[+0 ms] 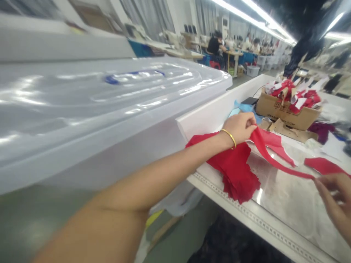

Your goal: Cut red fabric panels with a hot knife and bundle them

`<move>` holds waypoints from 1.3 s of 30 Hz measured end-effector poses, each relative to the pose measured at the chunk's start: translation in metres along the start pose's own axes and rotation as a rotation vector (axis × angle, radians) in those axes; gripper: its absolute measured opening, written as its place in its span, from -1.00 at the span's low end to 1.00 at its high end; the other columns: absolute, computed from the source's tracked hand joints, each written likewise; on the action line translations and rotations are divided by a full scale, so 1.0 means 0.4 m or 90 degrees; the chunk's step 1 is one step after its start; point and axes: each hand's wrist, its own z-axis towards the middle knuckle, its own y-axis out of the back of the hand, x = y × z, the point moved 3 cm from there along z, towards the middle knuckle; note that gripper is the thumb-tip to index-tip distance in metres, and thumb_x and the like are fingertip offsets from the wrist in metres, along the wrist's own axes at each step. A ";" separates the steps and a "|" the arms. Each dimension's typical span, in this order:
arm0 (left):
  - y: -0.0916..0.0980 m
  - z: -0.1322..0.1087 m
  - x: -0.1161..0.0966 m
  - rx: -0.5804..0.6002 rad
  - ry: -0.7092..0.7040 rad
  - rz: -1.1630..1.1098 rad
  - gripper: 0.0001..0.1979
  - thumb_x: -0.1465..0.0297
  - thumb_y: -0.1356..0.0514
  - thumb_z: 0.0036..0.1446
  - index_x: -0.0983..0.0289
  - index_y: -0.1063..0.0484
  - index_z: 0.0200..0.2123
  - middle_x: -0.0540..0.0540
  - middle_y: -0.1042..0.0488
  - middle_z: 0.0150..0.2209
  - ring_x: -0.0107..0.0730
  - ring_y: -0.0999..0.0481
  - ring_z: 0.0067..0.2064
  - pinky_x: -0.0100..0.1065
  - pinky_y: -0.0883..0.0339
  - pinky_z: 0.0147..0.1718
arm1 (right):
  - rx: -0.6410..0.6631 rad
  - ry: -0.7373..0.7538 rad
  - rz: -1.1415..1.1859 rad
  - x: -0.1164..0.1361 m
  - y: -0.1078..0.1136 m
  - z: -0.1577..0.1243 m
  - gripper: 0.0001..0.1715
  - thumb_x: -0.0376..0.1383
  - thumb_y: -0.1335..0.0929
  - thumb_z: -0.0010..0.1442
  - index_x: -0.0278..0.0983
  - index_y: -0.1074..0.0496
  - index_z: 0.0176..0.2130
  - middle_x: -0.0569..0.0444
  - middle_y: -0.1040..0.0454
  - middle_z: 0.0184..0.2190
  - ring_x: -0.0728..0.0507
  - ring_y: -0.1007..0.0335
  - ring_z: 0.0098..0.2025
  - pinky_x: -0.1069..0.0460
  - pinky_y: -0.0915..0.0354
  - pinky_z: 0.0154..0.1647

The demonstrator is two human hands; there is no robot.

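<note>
My left hand [239, 127], with a gold bangle [229, 138] at the wrist, pinches one end of a narrow red fabric strip [270, 159]. At the right edge, my right hand [336, 195] pinches the strip's other end, and the strip sags a little between them. Under my left forearm a stack of red fabric pieces [241, 179] with zigzag edges hangs partly over the table edge. Beyond the strip lies a lighter red piece [278, 144] on white. Another red piece [323, 165] lies close to my right hand.
A cardboard box [285, 111] heaped with red and white scraps stands at the table's back. Blue cloth [245, 107] and purple cloth [322, 130] lie nearby. A large translucent plastic bin lid [109, 98] fills the left. A ruler tape [263, 221] runs along the front edge. People sit at sewing tables beyond.
</note>
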 end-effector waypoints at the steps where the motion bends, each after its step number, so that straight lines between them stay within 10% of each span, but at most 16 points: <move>1: 0.040 -0.001 0.016 -0.032 0.005 0.032 -0.94 0.50 -0.23 0.18 0.24 -0.45 -0.33 0.00 -0.51 -0.40 -0.26 -0.53 -0.28 -0.28 -0.35 -0.21 | -0.037 0.032 0.018 0.039 -0.011 0.031 -0.71 -0.05 -0.35 0.32 -0.18 -0.41 -0.32 0.09 -0.44 -0.44 -0.05 -0.35 -0.57 0.08 -0.29 -0.64; 5: 0.162 -0.073 0.079 -0.127 -0.004 0.316 -0.91 0.48 -0.16 0.21 0.24 -0.48 -0.27 0.14 -0.53 -0.31 -0.01 -0.53 -0.13 -0.09 -0.37 -0.11 | -0.011 0.168 0.096 0.171 -0.104 0.068 -0.85 -0.26 -0.34 0.34 -0.19 -0.34 -0.32 0.14 -0.39 -0.43 0.00 -0.35 -0.54 0.12 -0.29 -0.59; 10: 0.164 -0.214 0.157 -0.119 -0.042 0.533 -0.73 0.51 0.01 0.31 0.29 -0.51 -0.21 0.35 -0.52 -0.13 0.14 -0.47 -0.03 0.04 -0.39 -0.13 | 0.178 0.216 0.057 0.203 -0.220 -0.015 -0.89 -0.26 -0.26 0.39 -0.18 -0.33 -0.22 0.11 -0.45 -0.31 -0.03 -0.44 -0.50 0.06 -0.28 -0.57; 21: 0.049 -0.230 0.320 -0.048 -0.203 0.429 -0.58 0.31 0.09 0.38 0.25 -0.54 -0.31 0.23 -0.55 -0.31 0.03 -0.48 -0.22 -0.01 -0.42 -0.16 | 0.190 0.001 -0.213 -0.132 -0.128 -0.013 -0.90 -0.27 -0.32 0.24 -0.20 -0.45 -0.27 0.00 -0.53 -0.27 -0.20 -0.51 -0.24 -0.01 -0.36 -0.38; 27: -0.021 -0.150 0.136 -0.012 -0.376 0.393 -0.64 0.35 0.05 0.40 0.23 -0.52 -0.28 0.15 -0.55 -0.29 -0.09 -0.50 -0.20 -0.13 -0.40 -0.18 | 0.112 -0.100 -0.348 -0.256 -0.077 -0.020 -0.80 -0.33 -0.32 0.27 -0.27 -0.47 -0.11 -0.13 -0.53 -0.12 -0.30 -0.42 -0.07 -0.11 -0.36 -0.13; 33: -0.265 -0.082 -0.095 0.232 -0.453 0.335 -0.88 0.55 -0.19 0.19 0.31 -0.53 -0.32 0.17 -0.57 -0.27 -0.12 -0.51 -0.15 -0.18 -0.41 -0.16 | 0.102 -0.173 -0.329 -0.357 -0.045 -0.026 -0.71 -0.33 -0.34 0.24 -0.34 -0.50 -0.05 -0.22 -0.53 -0.08 -0.39 -0.40 -0.02 -0.20 -0.34 -0.03; 39: -0.495 0.001 -0.235 0.248 -0.478 0.330 -0.89 0.55 -0.22 0.19 0.33 -0.56 -0.24 0.23 -0.58 -0.24 -0.08 -0.49 -0.08 -0.17 -0.38 -0.17 | 0.094 -0.209 -0.248 -0.440 -0.049 -0.046 -0.80 -0.27 -0.38 0.23 -0.29 -0.54 -0.15 -0.09 -0.55 -0.16 -0.28 -0.45 -0.10 -0.13 -0.35 -0.03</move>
